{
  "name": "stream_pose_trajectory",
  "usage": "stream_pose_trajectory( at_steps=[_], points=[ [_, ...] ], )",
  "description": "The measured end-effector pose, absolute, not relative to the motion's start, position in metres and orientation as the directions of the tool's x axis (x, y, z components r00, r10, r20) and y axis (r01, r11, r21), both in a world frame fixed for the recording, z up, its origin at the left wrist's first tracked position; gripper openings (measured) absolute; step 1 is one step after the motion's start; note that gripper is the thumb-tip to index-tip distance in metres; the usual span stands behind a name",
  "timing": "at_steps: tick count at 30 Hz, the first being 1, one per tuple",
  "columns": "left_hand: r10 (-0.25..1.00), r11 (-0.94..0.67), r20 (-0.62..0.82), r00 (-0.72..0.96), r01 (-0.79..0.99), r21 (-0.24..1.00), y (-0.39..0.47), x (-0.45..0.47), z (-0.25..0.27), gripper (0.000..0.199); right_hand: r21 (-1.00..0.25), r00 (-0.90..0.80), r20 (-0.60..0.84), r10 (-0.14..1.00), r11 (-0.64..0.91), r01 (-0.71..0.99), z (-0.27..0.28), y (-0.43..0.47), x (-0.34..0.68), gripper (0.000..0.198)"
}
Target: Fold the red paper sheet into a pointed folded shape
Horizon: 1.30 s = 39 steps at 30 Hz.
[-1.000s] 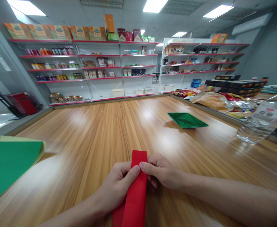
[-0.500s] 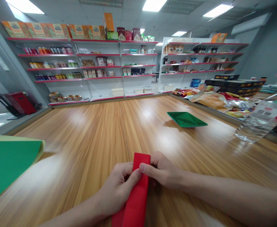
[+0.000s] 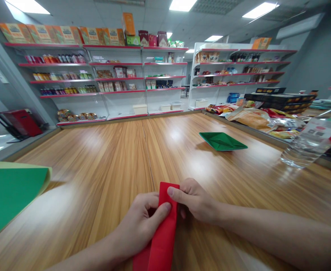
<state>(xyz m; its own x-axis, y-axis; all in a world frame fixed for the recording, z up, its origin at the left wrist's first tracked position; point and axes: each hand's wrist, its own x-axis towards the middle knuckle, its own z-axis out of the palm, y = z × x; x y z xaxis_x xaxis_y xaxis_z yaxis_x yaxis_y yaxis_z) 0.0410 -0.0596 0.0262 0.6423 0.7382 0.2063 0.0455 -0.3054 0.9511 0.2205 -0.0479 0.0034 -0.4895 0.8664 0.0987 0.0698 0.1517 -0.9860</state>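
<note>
A red sheet of paper, folded into a long narrow strip, is held just above the near part of the table. My left hand grips it from the left, thumb on its face and fingers behind. Near the strip's top end, my right hand pinches the right edge, thumb lying on the front. The strip's lower end runs out of view, where a second red layer shows at the left. A folded green paper piece lies farther off on the table, apart from both hands.
Green and pale yellow paper sheets lie at the left of the wooden table. To the right stand a clear plastic bottle and a bin of packaged snacks. Stocked shelves line the back.
My right thumb has slid up the red paper towards its top end, away from the left thumb. The left hand keeps its hold almost unmoved.
</note>
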Motion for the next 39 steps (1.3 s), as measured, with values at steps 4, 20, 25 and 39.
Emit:
stream_pose_trajectory(
  at_steps=[4, 20, 25, 39],
  points=[
    [0.755, -0.318, 0.212, 0.621, 0.064, 0.946, -0.060, 0.041, 0.021, 0.030, -0.995, -0.461, 0.090, 0.883, 0.104, 0.005, 0.002, -0.047, 0.219, 0.063],
    [0.816, -0.284, 0.176, 0.551, 0.117, 0.952, -0.059, 0.041, 0.017, 0.035, -0.953, -0.466, 0.124, 0.876, 0.236, 0.191, 0.007, -0.048, 0.218, 0.060],
    [0.780, -0.258, 0.172, 0.602, 0.060, 0.964, -0.059, 0.041, 0.020, 0.037, -0.932, -0.531, 0.122, 0.839, 0.280, 0.228, 0.008, -0.052, 0.218, 0.066],
    [0.835, -0.359, 0.210, 0.509, 0.215, 0.908, -0.059, 0.043, 0.011, 0.038, -0.940, -0.434, 0.158, 0.887, 0.270, 0.209, 0.011, -0.049, 0.218, 0.054]
  ],
)
